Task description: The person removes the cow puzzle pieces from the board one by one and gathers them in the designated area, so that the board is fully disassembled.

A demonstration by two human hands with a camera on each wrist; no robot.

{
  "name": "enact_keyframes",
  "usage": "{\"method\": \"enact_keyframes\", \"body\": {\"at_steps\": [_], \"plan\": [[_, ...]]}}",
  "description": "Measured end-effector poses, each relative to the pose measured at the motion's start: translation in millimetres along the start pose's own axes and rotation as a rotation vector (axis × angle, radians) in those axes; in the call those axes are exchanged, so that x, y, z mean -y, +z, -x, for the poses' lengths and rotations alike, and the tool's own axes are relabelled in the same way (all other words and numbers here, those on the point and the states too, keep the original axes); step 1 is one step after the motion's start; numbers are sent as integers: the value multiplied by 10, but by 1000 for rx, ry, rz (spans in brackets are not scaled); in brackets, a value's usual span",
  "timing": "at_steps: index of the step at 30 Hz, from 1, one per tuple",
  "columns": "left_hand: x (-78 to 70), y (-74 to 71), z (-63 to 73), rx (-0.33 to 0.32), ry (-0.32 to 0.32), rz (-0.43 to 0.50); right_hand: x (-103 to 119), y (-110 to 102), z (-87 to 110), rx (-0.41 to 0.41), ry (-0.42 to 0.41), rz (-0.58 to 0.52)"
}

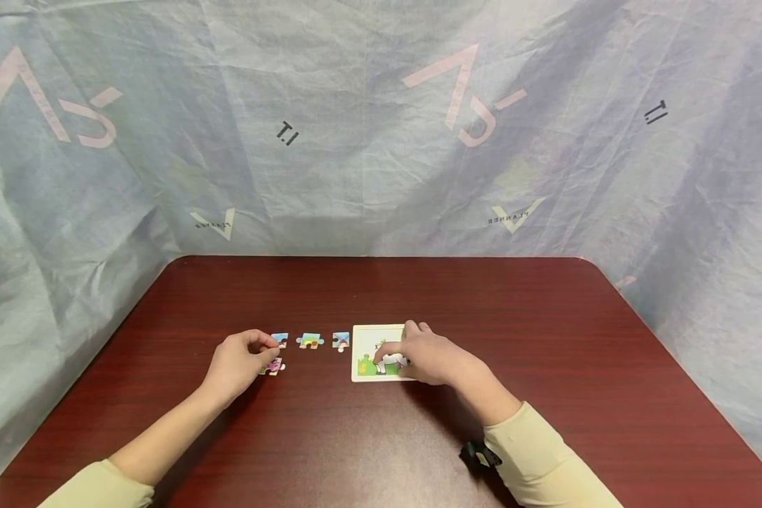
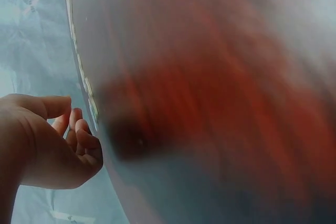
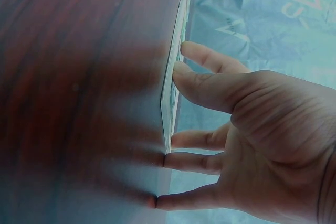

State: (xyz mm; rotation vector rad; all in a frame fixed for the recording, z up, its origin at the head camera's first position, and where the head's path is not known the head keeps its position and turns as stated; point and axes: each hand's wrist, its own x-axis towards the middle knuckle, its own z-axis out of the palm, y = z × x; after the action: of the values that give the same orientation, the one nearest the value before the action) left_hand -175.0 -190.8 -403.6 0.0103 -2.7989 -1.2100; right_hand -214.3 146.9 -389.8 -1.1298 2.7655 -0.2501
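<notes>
In the head view, my left hand (image 1: 238, 363) hovers over the left puzzle pieces, fingers bent, with its thumb and index tips close together. Beneath those tips lie a blue piece (image 1: 281, 339) and a pink piece (image 1: 274, 367), each partly covered by the hand. Nothing shows between the fingers in the left wrist view. My right hand (image 1: 434, 356) rests on a white-framed puzzle board (image 1: 354, 353) with a green and white animal picture, its right part hidden by the hand. In the right wrist view, thumb and index touch the board's face while other fingers reach its edge and the table.
Two more puzzle pieces lie between the hands: a green-and-blue piece (image 1: 310, 341) and a blue-and-red piece (image 1: 341, 341) close to the board's left edge. The dark red table (image 1: 330, 437) is bordered by a hanging grey cloth (image 1: 368, 176). Something black (image 1: 479, 455) sits at the right sleeve.
</notes>
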Motion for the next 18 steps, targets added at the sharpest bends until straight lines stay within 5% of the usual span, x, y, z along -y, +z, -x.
{"method": "enact_keyframes", "body": {"at_steps": [7,18], "plan": [[-131,138,-32,27,3,68,4,-2,-4,0,10,-2],[-335,388,-96,29,65,50,-11,-5,12,-39,-13,-10]]}}
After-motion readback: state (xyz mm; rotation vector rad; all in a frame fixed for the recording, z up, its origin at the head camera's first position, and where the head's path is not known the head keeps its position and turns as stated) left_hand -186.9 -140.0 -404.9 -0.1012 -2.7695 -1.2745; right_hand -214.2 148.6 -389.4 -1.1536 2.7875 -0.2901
